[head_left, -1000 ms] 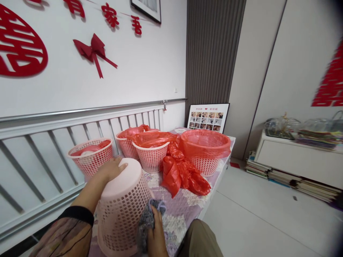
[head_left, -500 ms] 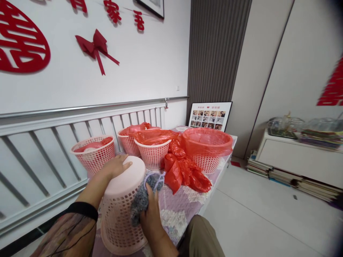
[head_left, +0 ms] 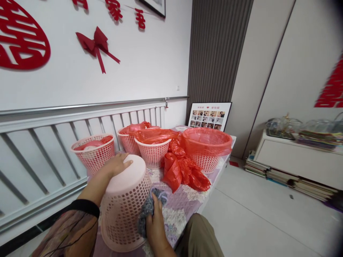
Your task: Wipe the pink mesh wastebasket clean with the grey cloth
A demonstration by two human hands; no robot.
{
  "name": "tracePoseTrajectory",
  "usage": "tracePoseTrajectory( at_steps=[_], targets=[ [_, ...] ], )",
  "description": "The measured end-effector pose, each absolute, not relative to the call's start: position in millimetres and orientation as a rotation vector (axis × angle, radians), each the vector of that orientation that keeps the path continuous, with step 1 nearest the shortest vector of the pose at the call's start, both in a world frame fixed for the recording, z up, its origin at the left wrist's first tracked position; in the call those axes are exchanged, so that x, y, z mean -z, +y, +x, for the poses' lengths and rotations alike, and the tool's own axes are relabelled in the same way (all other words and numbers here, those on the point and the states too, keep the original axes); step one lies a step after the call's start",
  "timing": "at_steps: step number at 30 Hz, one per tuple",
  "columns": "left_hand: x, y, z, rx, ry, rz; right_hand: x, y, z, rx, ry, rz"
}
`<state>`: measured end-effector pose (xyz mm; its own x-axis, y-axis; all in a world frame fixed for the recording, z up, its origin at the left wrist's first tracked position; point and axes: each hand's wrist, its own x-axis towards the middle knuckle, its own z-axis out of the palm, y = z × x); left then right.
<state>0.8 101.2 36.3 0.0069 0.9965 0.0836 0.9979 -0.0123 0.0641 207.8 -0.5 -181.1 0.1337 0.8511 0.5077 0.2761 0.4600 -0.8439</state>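
Observation:
An upturned pink plastic basket (head_left: 125, 210) with a perforated wall stands in front of me, its solid base upward. My left hand (head_left: 116, 166) holds it at the far left edge of the base, thumb lying across the top; the other fingers are partly hidden. In my right hand (head_left: 155, 217) is a bunched grey fuzzy cloth (head_left: 147, 210) with a lilac edge, pressed to the basket's right side. Beyond are other pink baskets, one at the left (head_left: 95, 157) and one in the middle (head_left: 152, 155), with red plastic in them.
A red-bag-lined basket (head_left: 206, 162) stands at the table's far right, beside crumpled red plastic bags (head_left: 178, 173). A floral cover (head_left: 174, 214) lies on the table. A white radiator (head_left: 61, 153) runs along the left wall. At right is a low white cabinet (head_left: 292, 153).
My right hand has slid the grey cloth down and slightly right along the basket's side. My left hand stays on the base, and the basket has barely moved.

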Motion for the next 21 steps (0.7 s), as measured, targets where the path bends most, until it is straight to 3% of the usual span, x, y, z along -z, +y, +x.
tracePoseTrajectory(
  at_steps=[5, 8, 11, 15, 21],
  targets=[
    [-37, 102, 1, 0.154, -2.203, -2.223, 79, -19, 190, -0.538, -1.693, -0.929],
    [-38, 101, 2, 0.153, -2.208, -2.221, 65, -24, 180, -0.474, -1.893, -0.978],
    [-39, 101, 3, 0.163, -2.214, -2.22, 97, -24, 175, -0.412, -1.968, -1.141],
    [-39, 100, 3, 0.178, -2.216, -2.225, 177, -27, 185, -0.344, -1.963, -1.254],
    [-40, 97, 4, 0.196, -2.225, -2.221, 260, -34, 207, -0.488, -1.833, -1.431]
  ],
)
